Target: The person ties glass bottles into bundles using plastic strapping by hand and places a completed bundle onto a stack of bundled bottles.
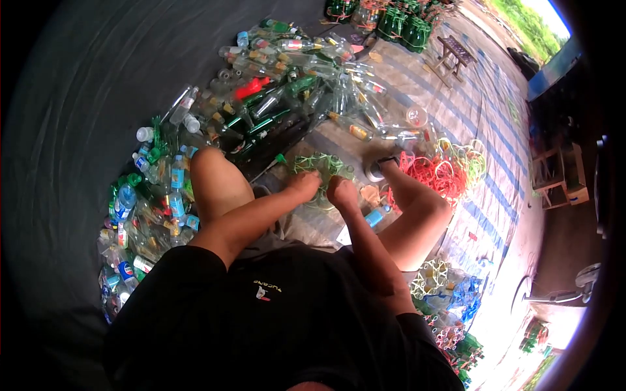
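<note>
Sitting on the striped floor sheet [424, 81] between two bent knees [212, 159] is a bundle of clear bottles [314, 165], with pale green string [301, 159] looped over it. The bottles look like glass, so the bundle should be heavy for its size — hard, smooth and a bit slippery. One big knock could crack a bottle. The string looks thin and bendy, and it may slide on the smooth sides. A good hold would be low around the outside, one hand on each side, not by the string alone.

The left hand [304, 186] is curled up at the near edge of the bundle, touching it or very close. The right hand [342, 193] is bunched almost like a fist, just beside the bundle on its right. I cannot tell if either hand pinches some string, because the fingers hide it.

Close by on the right is a foot [386, 167], with a big tangle of red string [433, 173] next to it. Farther out, a huge pile of loose bottles [287, 62] curves round the front and left — some green, some clear. More tied bundles [407, 29] stand at the far end, near a small stool [456, 49].
</note>
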`<action>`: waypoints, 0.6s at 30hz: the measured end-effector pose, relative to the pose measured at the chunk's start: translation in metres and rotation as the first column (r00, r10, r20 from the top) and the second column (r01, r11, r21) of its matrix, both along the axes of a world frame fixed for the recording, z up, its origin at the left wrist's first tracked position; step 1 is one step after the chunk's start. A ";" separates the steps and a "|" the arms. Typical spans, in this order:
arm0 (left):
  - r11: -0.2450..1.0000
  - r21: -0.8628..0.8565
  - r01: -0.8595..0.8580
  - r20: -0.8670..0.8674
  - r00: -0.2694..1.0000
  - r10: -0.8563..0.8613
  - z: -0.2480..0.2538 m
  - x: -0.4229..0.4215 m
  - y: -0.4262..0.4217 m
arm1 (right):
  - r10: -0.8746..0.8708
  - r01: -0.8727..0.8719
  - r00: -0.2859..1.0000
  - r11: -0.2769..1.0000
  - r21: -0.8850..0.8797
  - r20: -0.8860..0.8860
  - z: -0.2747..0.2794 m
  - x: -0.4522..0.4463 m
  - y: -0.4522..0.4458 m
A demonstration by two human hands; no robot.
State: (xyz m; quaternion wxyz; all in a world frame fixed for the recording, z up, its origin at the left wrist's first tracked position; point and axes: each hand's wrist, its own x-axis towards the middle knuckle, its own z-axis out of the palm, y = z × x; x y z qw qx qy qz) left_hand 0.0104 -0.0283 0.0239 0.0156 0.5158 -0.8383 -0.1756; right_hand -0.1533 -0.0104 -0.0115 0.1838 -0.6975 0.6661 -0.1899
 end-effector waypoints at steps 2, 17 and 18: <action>0.996 0.045 -0.075 -0.016 0.997 0.076 0.001 0.001 0.000 | -0.027 0.027 0.999 0.999 0.022 -0.019 0.000 0.001 -0.006; 0.989 -0.073 0.131 -0.013 0.991 -0.132 -0.015 0.002 -0.002 | -0.578 0.436 0.750 0.797 0.417 0.321 -0.043 -0.006 0.022; 0.992 -0.094 0.089 -0.043 0.995 -0.094 -0.020 0.001 -0.002 | -0.653 0.399 0.625 0.738 0.544 0.428 -0.039 -0.004 0.023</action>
